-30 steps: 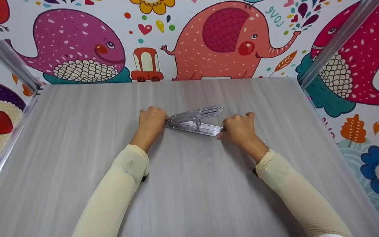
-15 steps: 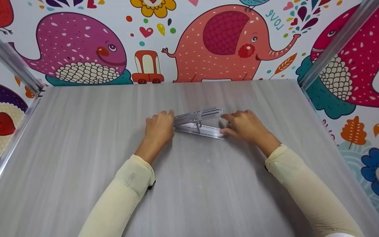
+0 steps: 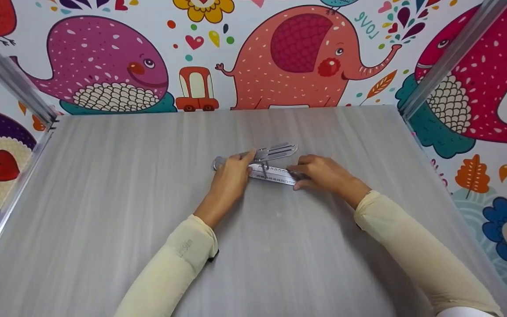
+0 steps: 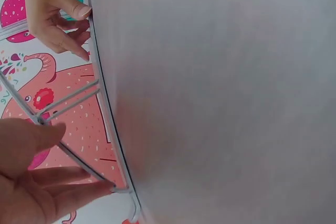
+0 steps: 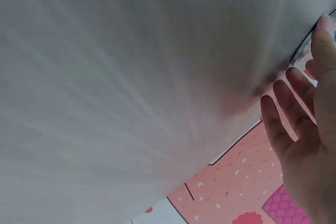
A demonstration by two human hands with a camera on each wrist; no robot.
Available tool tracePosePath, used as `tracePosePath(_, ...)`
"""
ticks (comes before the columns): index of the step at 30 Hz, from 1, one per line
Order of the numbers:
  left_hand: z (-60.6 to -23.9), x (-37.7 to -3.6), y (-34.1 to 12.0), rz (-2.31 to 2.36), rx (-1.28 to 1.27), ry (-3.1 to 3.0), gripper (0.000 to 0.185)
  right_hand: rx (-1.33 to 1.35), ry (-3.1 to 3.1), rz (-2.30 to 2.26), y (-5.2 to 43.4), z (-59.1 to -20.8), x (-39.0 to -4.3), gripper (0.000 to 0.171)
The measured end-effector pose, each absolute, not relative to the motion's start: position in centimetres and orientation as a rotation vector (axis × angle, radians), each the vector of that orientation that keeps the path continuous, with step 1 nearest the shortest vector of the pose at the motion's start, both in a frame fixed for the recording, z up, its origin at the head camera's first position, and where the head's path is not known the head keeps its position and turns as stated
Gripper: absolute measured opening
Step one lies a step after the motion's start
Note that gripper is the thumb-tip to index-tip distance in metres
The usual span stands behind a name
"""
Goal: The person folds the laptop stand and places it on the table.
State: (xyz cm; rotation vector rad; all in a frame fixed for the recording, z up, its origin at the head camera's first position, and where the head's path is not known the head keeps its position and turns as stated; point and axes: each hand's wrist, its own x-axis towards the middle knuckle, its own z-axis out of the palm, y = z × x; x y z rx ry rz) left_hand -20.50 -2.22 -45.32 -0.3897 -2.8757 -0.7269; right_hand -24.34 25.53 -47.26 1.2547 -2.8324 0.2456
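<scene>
A folding metal stand [image 3: 273, 174] lies in the middle of the grey table [image 3: 139, 189], its slotted upper arm [image 3: 281, 151] raised over a perforated lower plate. My left hand [image 3: 232, 176] reaches across the stand's middle, thumb and fingers holding the upper arm near its prop; the hinge end [image 3: 218, 163] shows to its left. My right hand [image 3: 324, 174] holds the right end of the lower plate, fingers on top and thumb at the near edge. In the left wrist view the stand's thin bars [image 4: 68, 98] run between my left hand [image 4: 31, 182] and my right hand [image 4: 50, 14].
Walls with colourful animal pictures [image 3: 297, 57] enclose the table at the back and both sides. Metal rails [image 3: 11, 83] run along the left and right corners. The right wrist view shows only my right hand [image 5: 310, 145] over the tabletop.
My left hand has slid right from the stand's hinge end onto its middle, uncovering the hinge. My right hand shifted slightly and now lies flatter on the plate's right end.
</scene>
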Motion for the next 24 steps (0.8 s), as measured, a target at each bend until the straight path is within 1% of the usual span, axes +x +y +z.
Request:
tracePosePath(4, -45.2, -20.7, -1.9, -0.733, -0.359, -2.876, 0.042, 1.161, -2.966, 0.386, 25.0, -47.2, -24.1, 0.053)
tracePosePath(10, -45.1, -21.3, -2.0, -0.744, -0.410, -2.850, 0.044, 1.022, -3.074, 0.569, 24.4, -47.2, -24.1, 0.053)
tracePosePath(19, -45.1, -22.5, -2.9, -0.871, -0.535, -2.880, 0.048, 0.992, -3.037, 0.660, 24.0, -47.7, -23.1, 0.049)
tracePosePath(24, -45.2, -22.8, -3.1, -0.923, -0.571, -2.878, 0.048, 0.943, -3.026, 0.691, 23.8, -47.7, -22.4, 0.050)
